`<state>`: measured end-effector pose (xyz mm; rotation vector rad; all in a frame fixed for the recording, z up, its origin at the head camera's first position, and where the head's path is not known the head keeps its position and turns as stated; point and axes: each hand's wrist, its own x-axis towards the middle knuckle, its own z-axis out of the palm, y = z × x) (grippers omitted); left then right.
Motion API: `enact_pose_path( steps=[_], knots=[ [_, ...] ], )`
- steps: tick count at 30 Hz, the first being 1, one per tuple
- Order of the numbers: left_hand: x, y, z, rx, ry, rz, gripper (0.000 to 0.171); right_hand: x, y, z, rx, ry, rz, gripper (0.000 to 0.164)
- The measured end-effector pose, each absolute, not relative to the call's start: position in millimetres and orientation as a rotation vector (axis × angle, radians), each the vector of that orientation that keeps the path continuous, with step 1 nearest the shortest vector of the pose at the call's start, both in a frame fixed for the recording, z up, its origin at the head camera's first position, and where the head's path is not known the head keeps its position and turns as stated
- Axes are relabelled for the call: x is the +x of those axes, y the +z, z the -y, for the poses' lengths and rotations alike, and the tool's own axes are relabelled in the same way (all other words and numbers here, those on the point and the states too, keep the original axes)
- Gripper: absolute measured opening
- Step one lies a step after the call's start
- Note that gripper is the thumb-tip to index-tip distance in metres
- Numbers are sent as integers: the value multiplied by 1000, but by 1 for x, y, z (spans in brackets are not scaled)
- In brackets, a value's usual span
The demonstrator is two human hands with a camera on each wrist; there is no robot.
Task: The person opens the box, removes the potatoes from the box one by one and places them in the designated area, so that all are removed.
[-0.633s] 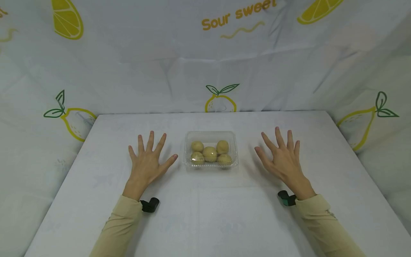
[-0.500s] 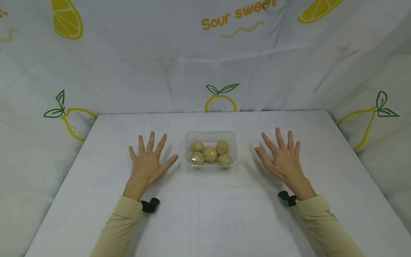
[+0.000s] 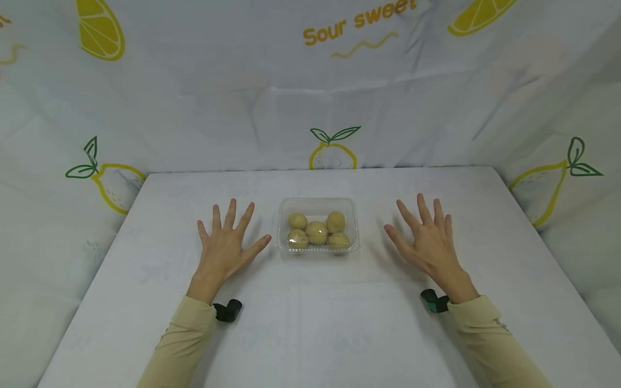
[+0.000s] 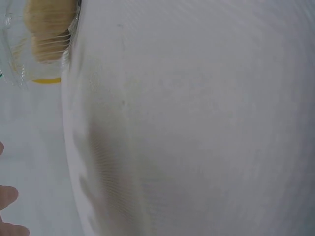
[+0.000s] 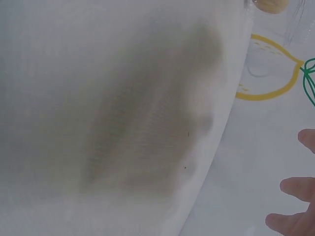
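Observation:
A clear plastic clamshell box (image 3: 318, 206) with several yellowish round fruits (image 3: 316, 231) stands at the middle of the white table (image 3: 310, 323). My left hand (image 3: 226, 245) lies flat with fingers spread just left of the box, thumb tip close to its corner. On the other side my right hand (image 3: 427, 242) is spread flat, a little farther from the box. Neither hand holds anything. The left wrist view catches the box's edge (image 4: 47, 34) and fingertips (image 4: 7, 196); the right wrist view catches fingertips (image 5: 298, 189) at its margin.
A white cloth printed with lemons (image 3: 333, 151) and the words "Sour sweet" walls the table at the back and both sides. Black wrist cameras (image 3: 227, 311) (image 3: 433, 300) sit by each beige sleeve. The table's edges run left, right and back.
Both hands have barely shifted; the left hand slid a touch toward the box. Nothing was picked up.

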<state>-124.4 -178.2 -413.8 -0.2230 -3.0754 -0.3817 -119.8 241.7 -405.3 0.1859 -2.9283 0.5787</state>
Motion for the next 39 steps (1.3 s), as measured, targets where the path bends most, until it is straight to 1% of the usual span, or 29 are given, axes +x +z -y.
enact_pose_path(
  steps=[5, 11, 14, 25, 30, 39],
  knots=[
    [-125, -414, 177, -257, -381, 3071, 89, -121, -408, -239, 231, 600, 2882, 72],
    [-125, -414, 174, -370, -506, 3015, 86, -121, -412, -232, 344, 695, 2781, 61],
    [-126, -414, 170, -449, -569, 2972, 87, -122, -412, -227, 419, 749, 2730, 59],
    [-134, -419, 159, -655, -679, 2823, 89, -125, -408, -205, 586, 745, 2750, 66],
    [-138, -421, 153, -750, -730, 2786, 90, -125, -407, -195, 661, 728, 2759, 66],
    [-141, -423, 146, -772, -772, 2851, 89, -130, -409, -182, 780, 713, 2765, 70]
  ],
)
